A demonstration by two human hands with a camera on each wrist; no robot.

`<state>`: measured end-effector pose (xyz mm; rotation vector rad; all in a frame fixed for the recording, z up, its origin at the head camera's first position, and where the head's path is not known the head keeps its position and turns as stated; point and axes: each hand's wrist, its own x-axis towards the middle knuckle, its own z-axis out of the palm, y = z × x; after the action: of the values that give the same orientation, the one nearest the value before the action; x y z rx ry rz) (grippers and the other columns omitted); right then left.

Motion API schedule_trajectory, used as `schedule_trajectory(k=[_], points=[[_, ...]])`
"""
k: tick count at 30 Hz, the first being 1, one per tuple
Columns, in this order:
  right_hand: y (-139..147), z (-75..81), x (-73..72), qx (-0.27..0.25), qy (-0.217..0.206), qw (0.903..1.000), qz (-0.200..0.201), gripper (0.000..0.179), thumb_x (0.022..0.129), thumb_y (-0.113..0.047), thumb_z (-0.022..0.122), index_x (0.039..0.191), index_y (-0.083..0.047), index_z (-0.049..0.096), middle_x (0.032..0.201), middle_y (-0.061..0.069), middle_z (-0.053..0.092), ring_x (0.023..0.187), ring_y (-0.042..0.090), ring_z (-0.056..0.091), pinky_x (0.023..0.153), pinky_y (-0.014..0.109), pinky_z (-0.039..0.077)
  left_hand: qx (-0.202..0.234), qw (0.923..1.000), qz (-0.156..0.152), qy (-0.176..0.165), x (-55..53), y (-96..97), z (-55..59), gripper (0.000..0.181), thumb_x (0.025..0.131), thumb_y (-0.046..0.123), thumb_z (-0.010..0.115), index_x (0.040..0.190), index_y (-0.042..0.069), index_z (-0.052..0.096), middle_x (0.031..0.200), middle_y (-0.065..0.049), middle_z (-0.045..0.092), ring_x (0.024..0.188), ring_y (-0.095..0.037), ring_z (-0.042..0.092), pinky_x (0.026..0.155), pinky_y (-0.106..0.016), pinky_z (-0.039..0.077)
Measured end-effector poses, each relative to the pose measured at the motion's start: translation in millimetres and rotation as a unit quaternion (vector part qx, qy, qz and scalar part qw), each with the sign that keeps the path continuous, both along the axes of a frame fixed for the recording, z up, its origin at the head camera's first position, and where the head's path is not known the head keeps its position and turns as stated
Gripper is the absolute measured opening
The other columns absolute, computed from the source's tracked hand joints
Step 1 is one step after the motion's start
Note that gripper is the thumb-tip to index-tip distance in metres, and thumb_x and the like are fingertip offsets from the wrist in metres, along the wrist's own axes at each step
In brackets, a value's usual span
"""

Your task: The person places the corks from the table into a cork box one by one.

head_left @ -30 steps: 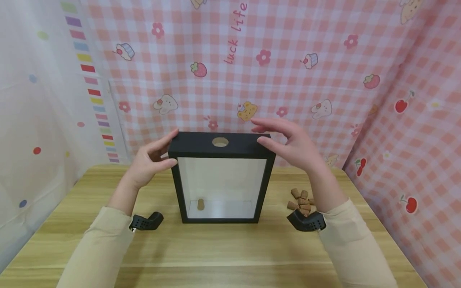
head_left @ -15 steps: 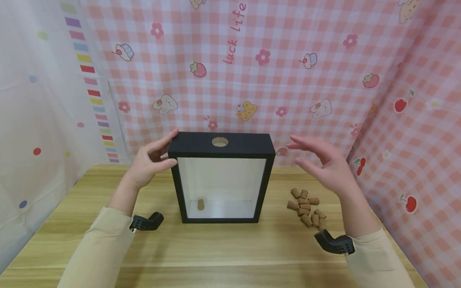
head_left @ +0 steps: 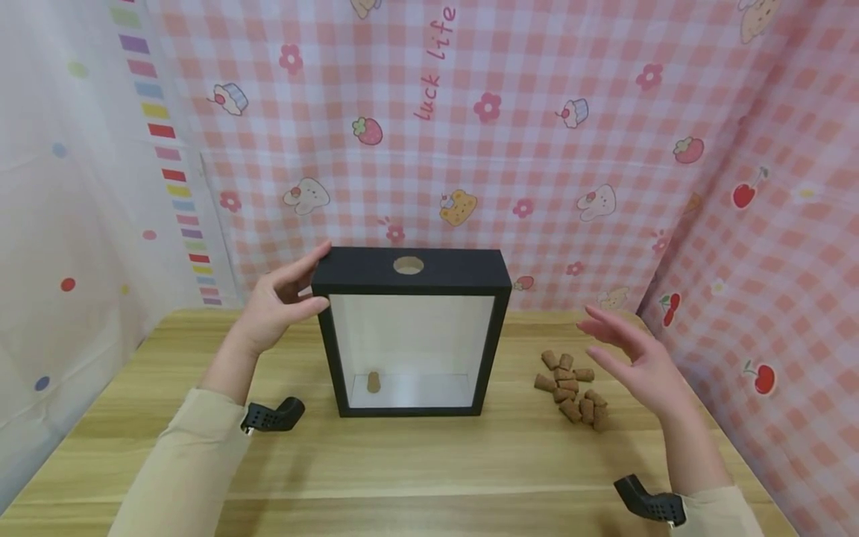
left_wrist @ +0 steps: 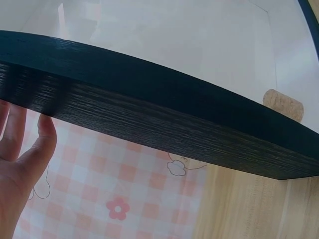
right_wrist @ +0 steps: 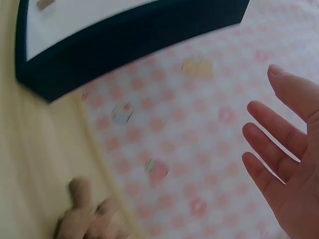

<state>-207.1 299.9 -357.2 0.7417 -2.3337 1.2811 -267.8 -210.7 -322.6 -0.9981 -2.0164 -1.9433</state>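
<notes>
A black shadow box (head_left: 463,270) with a clear front and a round hole in its top stands upright mid-table in the head view. One cork (head_left: 373,382) is inside it, at the lower left. My left hand (head_left: 271,317) holds the box's upper left corner, thumb at the front edge and fingers toward the back. To the right of the box lies a loose pile of corks (head_left: 566,385). Just right of and above that pile is my right hand (head_left: 644,367), fingers spread and relaxed, holding nothing. The right wrist view shows this hand (right_wrist: 294,159) apart from everything.
The wooden table (head_left: 403,470) runs up to a pink checked curtain (head_left: 564,156) behind the box. Another curtain (head_left: 792,283) hangs along the right side, and a white dotted one (head_left: 67,224) on the left. Black wrist cameras (head_left: 274,415) sit at both sleeves.
My right hand has left the box's upper right corner and moved right and down to beside the corks, uncovering more of the pile. The left hand stays on the box.
</notes>
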Motion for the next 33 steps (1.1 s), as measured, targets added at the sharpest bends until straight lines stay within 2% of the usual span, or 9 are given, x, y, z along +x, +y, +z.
schedule_trajectory(k=[4, 8, 12, 17, 23, 25, 31, 33], points=[[13.3, -20.3, -1.9, -0.001, -0.016, 0.9993, -0.033, 0.055, 0.091, 0.007, 0.065, 0.144, -0.004, 0.052, 0.123, 0.003, 0.067, 0.112, -0.001, 0.058, 0.094, 0.014, 0.041, 0.001, 1.0, -0.001, 0.002, 0.4, -0.3, -0.3, 0.069, 0.088, -0.014, 0.061, 0.15, 0.01, 0.043, 0.155, -0.002, 0.04, 0.132, -0.013, 0.049, 0.094, -0.024, 0.047], [27.0, -39.5, -6.8, -0.001, -0.035, 0.9983, -0.047, 0.053, 0.092, 0.003, 0.066, 0.143, -0.001, 0.051, 0.123, 0.011, 0.065, 0.11, 0.0, 0.058, 0.091, 0.015, 0.044, -0.002, 1.0, 0.003, 0.0, 0.5, -0.9, -0.5, 0.069, 0.088, -0.013, 0.061, 0.15, 0.011, 0.043, 0.155, 0.0, 0.04, 0.133, -0.012, 0.048, 0.094, -0.024, 0.047], [39.5, -56.4, -12.7, 0.003, -0.067, 0.9962, -0.055, 0.053, 0.094, -0.001, 0.065, 0.145, 0.001, 0.048, 0.126, 0.018, 0.061, 0.109, 0.0, 0.057, 0.087, 0.015, 0.045, -0.006, 1.0, 0.006, -0.002, 1.1, -0.8, -0.4, 0.069, 0.089, -0.012, 0.062, 0.15, 0.012, 0.043, 0.156, -0.002, 0.038, 0.133, -0.012, 0.047, 0.094, -0.024, 0.047], [52.1, -71.8, -20.8, 0.021, -0.096, 0.993, -0.065, 0.053, 0.095, -0.005, 0.065, 0.144, 0.006, 0.046, 0.128, 0.031, 0.056, 0.105, -0.001, 0.057, 0.085, 0.011, 0.044, -0.003, 1.0, 0.003, -0.003, 1.5, 0.1, 0.2, 0.069, 0.089, -0.012, 0.062, 0.15, 0.012, 0.043, 0.156, -0.002, 0.038, 0.132, -0.012, 0.048, 0.093, -0.024, 0.048], [61.6, -85.2, -29.0, 0.041, -0.123, 0.9888, -0.074, 0.052, 0.097, -0.011, 0.064, 0.143, 0.006, 0.048, 0.133, 0.03, 0.054, 0.108, 0.002, 0.056, 0.085, 0.009, 0.042, -0.003, 1.0, 0.004, -0.003, 1.4, 0.2, 0.4, 0.069, 0.089, -0.012, 0.062, 0.15, 0.013, 0.044, 0.156, -0.004, 0.038, 0.132, -0.013, 0.049, 0.092, -0.024, 0.048], [63.5, -88.7, -31.4, 0.049, -0.128, 0.9874, -0.079, 0.052, 0.097, -0.012, 0.064, 0.143, 0.006, 0.048, 0.134, 0.03, 0.053, 0.11, 0.007, 0.056, 0.085, 0.009, 0.041, -0.002, 1.0, 0.002, -0.003, 1.3, 0.4, 0.6, 0.069, 0.089, -0.011, 0.062, 0.15, 0.013, 0.044, 0.155, -0.004, 0.039, 0.132, -0.013, 0.049, 0.092, -0.024, 0.048], [66.2, -94.1, -38.0, 0.074, -0.154, 0.9817, -0.083, 0.052, 0.099, -0.015, 0.063, 0.143, 0.006, 0.047, 0.136, 0.029, 0.053, 0.114, 0.038, 0.056, 0.085, 0.012, 0.041, -0.001, 1.0, 0.0, -0.007, 0.5, 0.4, 0.3, 0.069, 0.089, -0.012, 0.062, 0.15, 0.013, 0.043, 0.155, -0.002, 0.04, 0.132, -0.014, 0.049, 0.092, -0.024, 0.049], [67.1, -95.6, -39.8, 0.083, -0.163, 0.9796, -0.083, 0.052, 0.099, -0.015, 0.062, 0.143, 0.006, 0.047, 0.136, 0.029, 0.053, 0.114, 0.042, 0.056, 0.085, 0.014, 0.042, -0.005, 0.9999, 0.006, -0.008, 0.1, 0.6, 0.0, 0.069, 0.089, -0.012, 0.062, 0.15, 0.013, 0.043, 0.155, -0.004, 0.039, 0.132, -0.014, 0.048, 0.092, -0.024, 0.049]])
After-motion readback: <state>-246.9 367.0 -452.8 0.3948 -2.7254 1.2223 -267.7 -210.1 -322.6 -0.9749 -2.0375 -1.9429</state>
